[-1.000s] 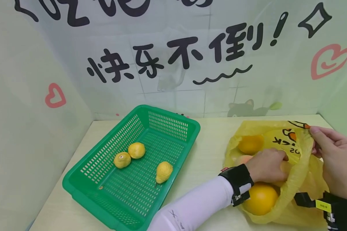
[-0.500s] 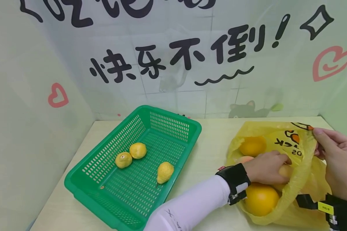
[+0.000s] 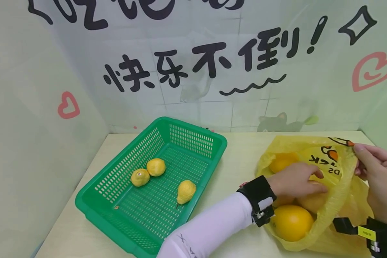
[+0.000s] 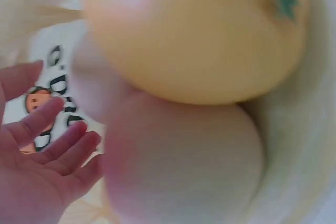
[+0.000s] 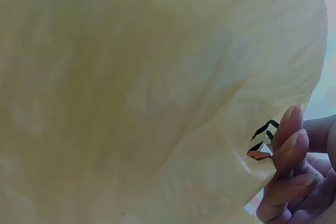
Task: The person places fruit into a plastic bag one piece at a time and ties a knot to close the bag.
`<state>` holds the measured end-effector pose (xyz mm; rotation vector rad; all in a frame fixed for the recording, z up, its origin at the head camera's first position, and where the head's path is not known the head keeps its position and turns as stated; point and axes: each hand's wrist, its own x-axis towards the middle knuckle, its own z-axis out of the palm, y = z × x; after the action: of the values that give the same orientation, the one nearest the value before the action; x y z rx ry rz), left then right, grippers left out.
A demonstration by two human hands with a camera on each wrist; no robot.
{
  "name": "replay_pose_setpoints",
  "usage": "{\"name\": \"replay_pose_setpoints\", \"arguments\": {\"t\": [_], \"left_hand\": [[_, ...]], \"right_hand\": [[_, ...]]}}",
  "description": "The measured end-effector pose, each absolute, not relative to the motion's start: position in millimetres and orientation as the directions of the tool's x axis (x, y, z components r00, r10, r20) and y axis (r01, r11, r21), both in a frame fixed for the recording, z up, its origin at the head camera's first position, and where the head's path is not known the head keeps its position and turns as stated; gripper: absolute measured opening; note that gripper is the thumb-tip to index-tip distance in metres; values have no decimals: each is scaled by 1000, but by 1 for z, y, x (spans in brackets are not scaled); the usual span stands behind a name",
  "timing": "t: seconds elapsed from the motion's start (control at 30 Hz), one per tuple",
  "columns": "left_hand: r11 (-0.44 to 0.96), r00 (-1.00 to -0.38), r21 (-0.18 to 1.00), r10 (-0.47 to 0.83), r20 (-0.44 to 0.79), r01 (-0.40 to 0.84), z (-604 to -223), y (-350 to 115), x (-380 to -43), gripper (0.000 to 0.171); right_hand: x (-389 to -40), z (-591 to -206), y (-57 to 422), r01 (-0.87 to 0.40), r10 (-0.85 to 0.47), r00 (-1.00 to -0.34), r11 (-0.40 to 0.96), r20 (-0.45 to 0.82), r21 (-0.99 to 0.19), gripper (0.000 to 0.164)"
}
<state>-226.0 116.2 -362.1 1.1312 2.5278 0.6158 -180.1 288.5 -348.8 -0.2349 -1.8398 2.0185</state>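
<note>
A yellow plastic bag [image 3: 335,200] with black print lies at the right with its mouth facing left. Inside are an orange [image 3: 291,223] near the front, a second orange-coloured fruit [image 3: 282,162] at the back, and pale peaches [image 4: 184,156]. My left hand [image 3: 298,179] reaches into the mouth over the fruit. The left wrist view shows that hand's spread fingers [image 4: 73,150] beside the peach, holding nothing; whether they touch it I cannot tell. At the bag's upper right rim, my right hand [image 3: 378,172] pinches the plastic between thumb and fingers.
A green plastic basket [image 3: 193,134] stands left of the bag. In it lie two yellow lemon-like fruits [image 3: 156,167] touching each other and a yellow pear [image 3: 186,191] with a stem. A printed wall sheet [image 3: 193,104] closes off the table's [image 3: 235,150] back.
My left hand has drawn slightly up and left inside the bag, uncovering more of the fruit below it. The right hand keeps its pinch on the rim. The head view has shifted a little.
</note>
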Motion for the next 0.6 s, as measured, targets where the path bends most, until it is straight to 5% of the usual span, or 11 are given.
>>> {"name": "replay_pose_setpoints", "arguments": {"t": [0.33,0.6], "left_hand": [[579,-629,576,765,-139,577,-318,90,-226,31],[533,-693,651,721,-14,541,-282,32,-250,30]], "right_hand": [[-181,-354,289,-195,399,-904,-75,150,-978,11],[-182,-350,288,-197,421,-895,-73,149,-978,11]]}}
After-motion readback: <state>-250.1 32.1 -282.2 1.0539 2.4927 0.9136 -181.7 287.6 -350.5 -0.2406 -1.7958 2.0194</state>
